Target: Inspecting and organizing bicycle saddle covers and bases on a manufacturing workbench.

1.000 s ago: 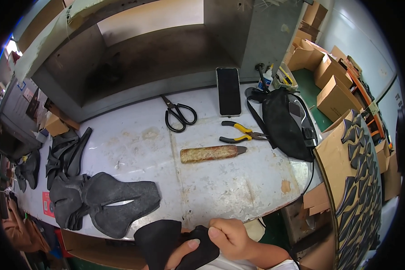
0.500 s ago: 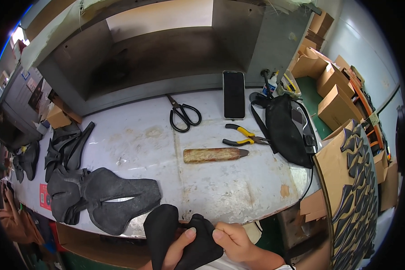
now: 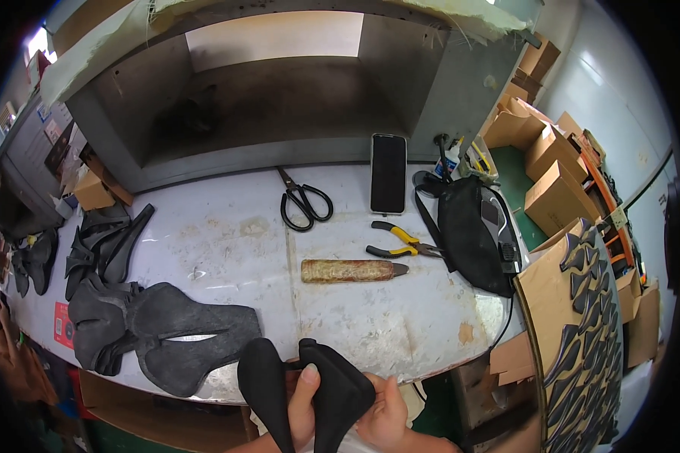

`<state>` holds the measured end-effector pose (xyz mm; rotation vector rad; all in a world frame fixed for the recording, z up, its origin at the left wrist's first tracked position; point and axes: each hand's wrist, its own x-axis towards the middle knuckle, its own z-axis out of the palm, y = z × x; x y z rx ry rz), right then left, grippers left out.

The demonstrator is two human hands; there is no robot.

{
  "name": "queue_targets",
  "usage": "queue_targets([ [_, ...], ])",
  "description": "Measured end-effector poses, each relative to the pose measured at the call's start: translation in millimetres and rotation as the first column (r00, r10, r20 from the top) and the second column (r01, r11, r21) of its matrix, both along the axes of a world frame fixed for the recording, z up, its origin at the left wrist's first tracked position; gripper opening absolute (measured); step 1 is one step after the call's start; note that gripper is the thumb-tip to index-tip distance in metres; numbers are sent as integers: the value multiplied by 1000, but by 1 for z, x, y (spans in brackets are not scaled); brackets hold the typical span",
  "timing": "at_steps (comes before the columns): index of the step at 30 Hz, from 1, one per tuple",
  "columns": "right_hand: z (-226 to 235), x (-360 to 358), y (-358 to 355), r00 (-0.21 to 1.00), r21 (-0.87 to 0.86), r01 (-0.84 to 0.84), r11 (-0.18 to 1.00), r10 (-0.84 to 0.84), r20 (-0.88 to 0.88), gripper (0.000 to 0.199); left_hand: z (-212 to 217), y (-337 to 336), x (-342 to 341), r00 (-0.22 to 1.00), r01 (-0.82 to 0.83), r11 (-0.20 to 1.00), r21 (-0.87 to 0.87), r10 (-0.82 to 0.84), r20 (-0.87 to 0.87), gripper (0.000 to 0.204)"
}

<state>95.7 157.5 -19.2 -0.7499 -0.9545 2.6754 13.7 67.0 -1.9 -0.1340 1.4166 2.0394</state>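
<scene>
A soft black shoe upper with two rounded lobes is held up at the table's near edge. My left hand grips it near the gap between the lobes, its thumb pressed on the front. At the right lobe's outer side my right hand holds the edge, its fingers partly hidden behind it. Left of my hands lies a stack of dark grey shoe uppers with a slit in the top one. Beyond my hands lies a tool with a wrapped handle and a short dark tip.
Black scissors, yellow-black pliers, a phone and a black pouch lie on the white table. A grey open-fronted cabinet stands behind. At right, a board bears several dark pieces, near cardboard boxes.
The black upper has been turned, so its right lobe now shows a broad smooth side. My right hand has shifted from its front to its outer edge. The view has moved slightly.
</scene>
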Motion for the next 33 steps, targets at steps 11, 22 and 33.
queue_targets([
  [11, -11, 5, 38, 989, 326, 149, 933, -138, -57, 37, -49, -51, -35, 964, 52, 859, 510, -176, 199, 50],
  [22, 5, 13, 43, 994, 922, 44, 386, 73, -77, 30, -5, -50, -50, 469, -84, 940, -330, -255, -846, 17],
  [33, 28, -1, 12, 954, 929, -189, 319, 284, 97, 55, 30, -34, -30, 423, -194, 899, -393, -285, -860, 25],
])
